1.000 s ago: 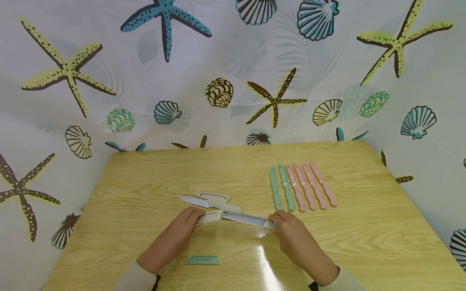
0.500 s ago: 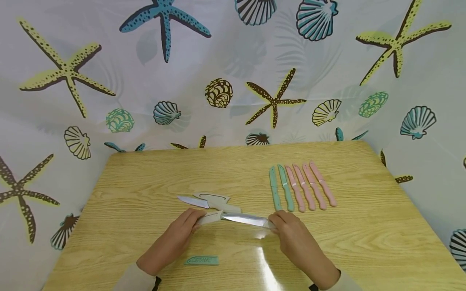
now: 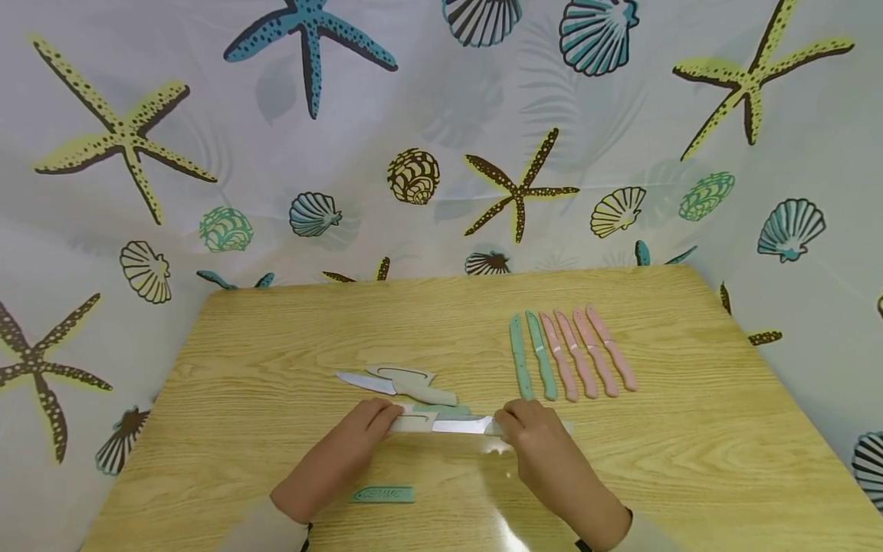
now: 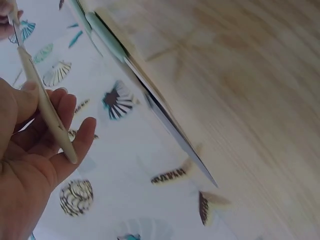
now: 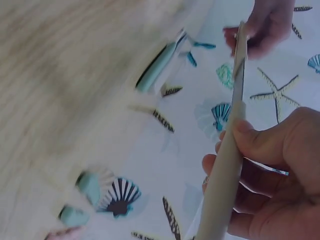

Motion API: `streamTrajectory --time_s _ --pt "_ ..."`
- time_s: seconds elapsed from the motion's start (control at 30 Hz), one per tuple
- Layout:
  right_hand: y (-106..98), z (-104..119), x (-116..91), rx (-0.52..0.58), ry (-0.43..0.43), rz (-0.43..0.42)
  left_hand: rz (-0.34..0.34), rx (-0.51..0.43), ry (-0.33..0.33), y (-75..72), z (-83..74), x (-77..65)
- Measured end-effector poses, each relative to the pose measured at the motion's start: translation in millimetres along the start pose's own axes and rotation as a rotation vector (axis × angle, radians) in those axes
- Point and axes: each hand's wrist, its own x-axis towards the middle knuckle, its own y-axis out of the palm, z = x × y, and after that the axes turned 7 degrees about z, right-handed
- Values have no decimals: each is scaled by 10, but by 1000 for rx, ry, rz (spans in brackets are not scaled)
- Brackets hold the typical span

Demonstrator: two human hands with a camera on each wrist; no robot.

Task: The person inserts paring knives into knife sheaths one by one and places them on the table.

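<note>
Knife point(image 3: 461, 425) held crosswise over the counter point(image 3: 276, 337); what lies on its near side?

Just a green piece marked CERAMIC point(image 3: 382, 494), flat and apart from the work.

What is gripped, and how?

The left hand point(image 3: 362, 431) pinches a cream sheath point(image 3: 415, 422), and the right hand point(image 3: 534, 437) is curled round the knife's handle. Its blade appears to be partly inside the sheath's mouth.

What might go wrong there?

If blade and sheath fall out of line, the edge could bind at the mouth. Forcing it might make the left hand slip towards the bare steel.

And just beyond?

A green strip point(image 3: 448, 410), then a second knife point(image 3: 417, 392), unsheathed, beside another cream sheath point(image 3: 402, 375). A careless reach could meet that edge.

Farther off?

Two green knives point(image 3: 542, 360) and four pink knives point(image 3: 587, 376), likely safe unless a sleeve sweeps them.
</note>
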Motion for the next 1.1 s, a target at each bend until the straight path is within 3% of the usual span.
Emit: streamTrajectory --time_s 0.07,0.1,0.17,0.53,0.73,0.83,0.9,1.0,1.1 --pt "19 68 26 8 -11 11 -14 42 65 35 -51 70" --pt "28 100 36 15 -13 15 -51 119 141 53 -63 101" --pt "40 158 51 24 0 17 -74 150 174 76 -104 154" --pt "123 250 76 84 57 -67 -66 184 186 70 -163 235" --pt "157 191 75 48 51 -53 -66 221 181 82 -172 248" --pt "143 85 70 15 62 -64 -45 212 147 82 -161 282" --pt "105 -32 57 14 96 -80 -29 221 90 74 -137 300" --pt "20 -286 9 25 196 -94 -10 267 -4 47 -80 284" --pt "-68 -636 -67 16 316 -102 13 316 -51 29 -8 236"
